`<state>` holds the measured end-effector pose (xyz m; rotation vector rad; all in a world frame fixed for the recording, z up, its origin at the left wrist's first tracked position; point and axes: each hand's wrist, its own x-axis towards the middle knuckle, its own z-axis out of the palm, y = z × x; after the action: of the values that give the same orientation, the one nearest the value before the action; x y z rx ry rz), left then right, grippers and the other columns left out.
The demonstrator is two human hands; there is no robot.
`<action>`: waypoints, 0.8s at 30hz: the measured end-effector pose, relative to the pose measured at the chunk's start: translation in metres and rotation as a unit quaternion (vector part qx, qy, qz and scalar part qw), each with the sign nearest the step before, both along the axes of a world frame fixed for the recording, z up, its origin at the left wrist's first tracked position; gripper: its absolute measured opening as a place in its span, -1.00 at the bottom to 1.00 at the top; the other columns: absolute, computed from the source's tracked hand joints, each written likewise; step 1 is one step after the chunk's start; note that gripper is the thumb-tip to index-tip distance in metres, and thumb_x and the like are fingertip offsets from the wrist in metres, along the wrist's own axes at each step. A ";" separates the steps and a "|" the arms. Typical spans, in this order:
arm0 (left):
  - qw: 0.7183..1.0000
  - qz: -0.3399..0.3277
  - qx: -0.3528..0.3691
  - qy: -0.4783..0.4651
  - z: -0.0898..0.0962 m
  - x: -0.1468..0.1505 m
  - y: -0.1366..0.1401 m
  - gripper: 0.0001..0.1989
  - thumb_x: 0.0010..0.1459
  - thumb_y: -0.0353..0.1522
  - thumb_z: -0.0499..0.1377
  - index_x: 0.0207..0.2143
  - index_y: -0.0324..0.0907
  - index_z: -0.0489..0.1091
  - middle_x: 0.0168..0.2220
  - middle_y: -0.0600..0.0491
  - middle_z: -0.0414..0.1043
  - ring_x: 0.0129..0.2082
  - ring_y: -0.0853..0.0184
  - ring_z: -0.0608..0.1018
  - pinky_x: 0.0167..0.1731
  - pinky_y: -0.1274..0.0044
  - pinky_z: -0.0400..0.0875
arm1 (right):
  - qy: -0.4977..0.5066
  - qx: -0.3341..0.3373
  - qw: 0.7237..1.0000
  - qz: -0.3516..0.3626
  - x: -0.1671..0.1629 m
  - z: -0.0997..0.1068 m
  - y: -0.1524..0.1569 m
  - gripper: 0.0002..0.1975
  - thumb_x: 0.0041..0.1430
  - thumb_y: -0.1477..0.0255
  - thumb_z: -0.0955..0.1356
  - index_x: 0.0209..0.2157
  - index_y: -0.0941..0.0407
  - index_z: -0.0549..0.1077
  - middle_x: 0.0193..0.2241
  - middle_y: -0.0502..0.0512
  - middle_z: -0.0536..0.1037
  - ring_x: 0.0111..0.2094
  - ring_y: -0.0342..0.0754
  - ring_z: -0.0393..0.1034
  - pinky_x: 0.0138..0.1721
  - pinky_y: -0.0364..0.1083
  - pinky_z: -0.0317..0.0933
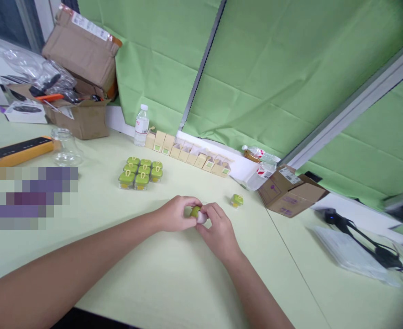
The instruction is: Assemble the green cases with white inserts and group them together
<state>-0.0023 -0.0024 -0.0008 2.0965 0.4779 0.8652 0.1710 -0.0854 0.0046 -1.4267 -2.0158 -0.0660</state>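
Observation:
My left hand (pixel 177 214) and my right hand (pixel 221 230) meet over the middle of the table, both closed around one small green-lidded container (pixel 196 211). The left fingers grip its green side. At its right, a whitish part (pixel 201 218) shows between the right thumb and fingers; I cannot tell whether it is the container's body or something separate. A similar green-lidded container (pixel 236 201) stands alone to the right. Left of my hands, several clear containers with green lids and pale loops (pixel 143 170) are grouped closely in rows.
Small beige cardboard boxes (pixel 191 153) line the back edge, beside an upright water bottle (pixel 141 125). Bottles (pixel 263 172) lie by an open carton (pixel 286 192) at right. A glass jar (pixel 66 148), an orange-black power strip (pixel 25 153) and a filled cardboard box (pixel 80 121) occupy the left.

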 end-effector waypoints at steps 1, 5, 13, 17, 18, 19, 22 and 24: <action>1.000 0.013 0.022 0.007 0.001 0.001 -0.001 -0.67 0.00 -0.46 0.15 -0.13 -0.13 0.45 -0.16 0.05 0.55 -0.15 0.23 0.56 -0.12 0.46 0.42 | -0.011 0.006 1.000 0.001 -0.001 0.000 0.000 -0.70 0.03 0.67 0.34 -0.22 0.05 0.35 -0.26 0.08 0.46 -0.24 0.04 0.37 -0.24 -0.02 0.30; 0.985 0.062 0.147 0.061 0.003 0.004 -0.006 -0.77 -0.05 -0.45 0.15 -0.26 -0.15 0.41 -0.31 0.02 0.52 -0.28 0.20 0.52 -0.20 0.41 0.38 | -0.038 0.026 0.999 0.001 -0.005 -0.004 0.002 -0.69 0.01 0.68 0.31 -0.22 0.07 0.36 -0.29 0.09 0.46 -0.27 0.04 0.34 -0.26 -0.02 0.29; 0.956 0.085 0.252 0.123 0.001 0.007 -0.006 -0.91 0.01 -0.47 0.08 -0.37 -0.18 0.31 -0.40 -0.01 0.45 -0.32 0.19 0.46 -0.22 0.35 0.30 | -0.041 0.038 0.998 -0.009 -0.014 -0.007 0.003 -0.63 -0.01 0.71 0.28 -0.16 0.08 0.36 -0.29 0.11 0.45 -0.26 0.07 0.33 -0.24 0.01 0.28; 0.954 0.082 0.255 0.136 0.002 0.008 -0.006 -0.89 0.04 -0.47 0.06 -0.32 -0.19 0.30 -0.36 -0.03 0.45 -0.29 0.17 0.44 -0.23 0.35 0.29 | -0.043 0.039 0.998 -0.010 -0.015 -0.006 0.002 -0.58 -0.01 0.71 0.28 -0.11 0.07 0.34 -0.24 0.13 0.45 -0.22 0.10 0.33 -0.19 0.04 0.29; 0.954 0.080 0.253 0.136 0.002 0.008 -0.006 -0.89 0.05 -0.48 0.06 -0.32 -0.19 0.30 -0.35 -0.03 0.44 -0.29 0.17 0.44 -0.23 0.35 0.30 | -0.043 0.039 0.998 -0.008 -0.015 -0.006 0.002 -0.57 -0.01 0.71 0.28 -0.09 0.07 0.33 -0.23 0.14 0.45 -0.21 0.11 0.33 -0.18 0.05 0.29; 0.955 0.078 0.251 0.135 0.002 0.008 -0.005 -0.89 0.06 -0.48 0.06 -0.32 -0.18 0.30 -0.35 -0.03 0.44 -0.29 0.17 0.43 -0.23 0.35 0.30 | -0.043 0.038 0.998 -0.005 -0.015 -0.006 0.001 -0.56 0.00 0.71 0.28 -0.08 0.07 0.32 -0.21 0.14 0.45 -0.20 0.11 0.33 -0.17 0.06 0.29; 0.961 0.058 0.243 0.121 0.002 0.006 -0.003 -0.89 0.07 -0.49 0.05 -0.31 -0.18 0.29 -0.34 -0.02 0.43 -0.29 0.19 0.42 -0.22 0.39 0.33 | -0.030 0.033 0.999 -0.002 -0.014 -0.006 0.001 -0.56 0.02 0.70 0.29 -0.06 0.07 0.31 -0.20 0.15 0.44 -0.18 0.12 0.33 -0.16 0.07 0.30; 0.967 0.041 0.229 0.107 0.002 0.004 -0.002 -0.86 0.09 -0.50 0.04 -0.27 -0.18 0.31 -0.32 -0.01 0.44 -0.28 0.21 0.43 -0.22 0.41 0.34 | -0.004 0.019 1.000 -0.005 -0.012 -0.006 0.001 -0.61 0.05 0.68 0.30 -0.08 0.07 0.32 -0.20 0.14 0.42 -0.17 0.11 0.34 -0.17 0.06 0.31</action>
<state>0.0019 -0.0040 0.0014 2.6289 0.5159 0.8595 0.1593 -0.0847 -0.0013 -1.4149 -2.0032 -0.1133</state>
